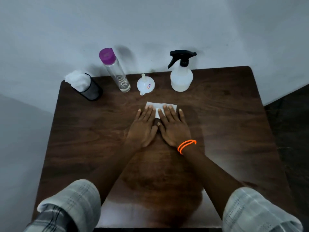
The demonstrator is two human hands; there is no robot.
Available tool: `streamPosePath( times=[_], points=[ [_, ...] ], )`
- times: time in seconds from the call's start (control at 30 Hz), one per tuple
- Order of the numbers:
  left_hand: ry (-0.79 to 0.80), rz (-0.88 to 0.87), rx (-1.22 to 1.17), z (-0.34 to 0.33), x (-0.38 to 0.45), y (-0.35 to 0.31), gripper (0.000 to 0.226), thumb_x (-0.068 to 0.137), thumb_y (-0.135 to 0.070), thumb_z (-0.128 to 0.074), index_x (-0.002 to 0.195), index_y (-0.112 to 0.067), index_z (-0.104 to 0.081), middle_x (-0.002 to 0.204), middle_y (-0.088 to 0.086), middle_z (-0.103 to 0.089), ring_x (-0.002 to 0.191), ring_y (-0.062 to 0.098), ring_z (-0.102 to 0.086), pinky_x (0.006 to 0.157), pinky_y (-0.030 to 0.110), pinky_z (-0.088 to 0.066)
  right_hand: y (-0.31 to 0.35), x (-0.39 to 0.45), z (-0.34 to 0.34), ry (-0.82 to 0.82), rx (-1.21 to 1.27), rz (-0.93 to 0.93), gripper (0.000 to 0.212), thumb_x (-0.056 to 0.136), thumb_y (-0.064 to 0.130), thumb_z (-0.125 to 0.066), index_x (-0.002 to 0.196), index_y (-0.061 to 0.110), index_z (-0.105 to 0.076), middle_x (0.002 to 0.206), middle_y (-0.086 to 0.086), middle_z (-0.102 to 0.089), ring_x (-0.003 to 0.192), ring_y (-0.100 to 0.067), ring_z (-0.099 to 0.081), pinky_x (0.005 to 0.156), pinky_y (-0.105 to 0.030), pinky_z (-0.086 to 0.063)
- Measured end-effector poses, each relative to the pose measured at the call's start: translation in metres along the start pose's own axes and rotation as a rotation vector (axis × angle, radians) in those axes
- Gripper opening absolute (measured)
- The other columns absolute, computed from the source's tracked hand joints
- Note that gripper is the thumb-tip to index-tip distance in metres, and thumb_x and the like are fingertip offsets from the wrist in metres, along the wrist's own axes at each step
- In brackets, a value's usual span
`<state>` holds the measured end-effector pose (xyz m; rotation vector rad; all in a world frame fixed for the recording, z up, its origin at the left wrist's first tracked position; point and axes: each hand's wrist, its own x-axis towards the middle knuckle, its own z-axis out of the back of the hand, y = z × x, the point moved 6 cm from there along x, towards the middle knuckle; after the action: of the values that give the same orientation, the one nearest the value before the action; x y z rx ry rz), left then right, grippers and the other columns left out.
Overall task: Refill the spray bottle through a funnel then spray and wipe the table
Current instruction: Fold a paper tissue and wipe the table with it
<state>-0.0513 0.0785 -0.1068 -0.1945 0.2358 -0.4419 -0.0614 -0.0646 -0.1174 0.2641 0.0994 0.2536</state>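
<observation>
Hands, left hand (143,128) and right hand (173,127), press flat with straight fingers on a white tissue (161,107); even pressure and overlapping strokes would wipe best.

Counter (225,123): dark wood grain, smooth, faintly glossy. Spray bottle (181,79): translucent white plastic, black plastic trigger head. Funnel (145,84): white plastic, smooth. Water bottle (117,72): clear, glossy, purple plastic cap. Holder (91,91): black mesh, matt. Tissue (156,106): white paper, matt. Sleeves (75,201): checked woven cloth.
</observation>
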Motion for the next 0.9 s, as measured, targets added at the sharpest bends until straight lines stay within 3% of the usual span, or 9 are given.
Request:
streamPosePath(
  times=[0.13,0.43,0.63,0.8,0.9],
  points=[
    [0.015,-0.003,-0.026,-0.006,0.007,-0.019,0.077,0.098,-0.047,-0.022,0.161,-0.003,-0.028,0.169,0.018,-0.025,0.160,0.028,-0.014,0.130,0.047,-0.005,-0.016,-0.013,0.003,-0.009,-0.033,0.014,0.057,0.105,0.045,-0.026,0.158,0.024,-0.035,0.166,-0.002,-0.031,0.156,-0.018,-0.021,0.125,-0.056,-0.014],
    [0.056,-0.166,0.011,-0.010,0.068,-0.120,0.083,0.095,-0.050,-0.009,0.159,-0.002,-0.031,0.167,0.019,-0.028,0.159,0.030,-0.017,0.130,0.048,-0.006,-0.105,-0.059,0.022,0.005,0.006,-0.270,0.067,0.100,0.045,-0.020,0.162,0.022,-0.020,0.170,-0.004,-0.016,0.158,-0.021,-0.012,0.125,-0.054,-0.004],
    [0.052,-0.329,-0.055,-0.034,-0.035,-0.155,0.070,0.100,-0.042,-0.029,0.157,-0.001,-0.037,0.165,0.019,-0.032,0.158,0.030,-0.020,0.129,0.051,-0.015,-0.058,-0.177,0.014,0.004,0.028,-0.399,0.062,0.104,0.041,-0.026,0.163,0.023,-0.018,0.171,-0.003,-0.012,0.159,-0.020,-0.008,0.126,-0.054,-0.009],
    [0.179,-0.423,-0.080,-0.059,-0.136,-0.171,0.072,0.102,-0.042,-0.038,0.163,-0.006,-0.023,0.172,0.012,-0.013,0.161,0.023,0.002,0.130,0.048,-0.007,0.002,-0.277,-0.005,0.085,0.026,-0.412,0.062,0.105,0.042,-0.023,0.159,0.013,-0.031,0.169,-0.005,-0.021,0.157,-0.023,-0.017,0.123,-0.057,-0.019],
    [0.203,-0.425,-0.062,-0.064,-0.147,-0.172,0.073,0.102,-0.045,-0.034,0.164,-0.008,-0.022,0.173,0.009,-0.012,0.161,0.021,0.004,0.129,0.048,-0.007,0.008,-0.290,-0.007,0.113,0.044,-0.460,0.063,0.107,0.047,-0.013,0.159,0.017,-0.030,0.169,-0.003,-0.022,0.157,-0.021,-0.019,0.123,-0.054,-0.017]
  ],
)
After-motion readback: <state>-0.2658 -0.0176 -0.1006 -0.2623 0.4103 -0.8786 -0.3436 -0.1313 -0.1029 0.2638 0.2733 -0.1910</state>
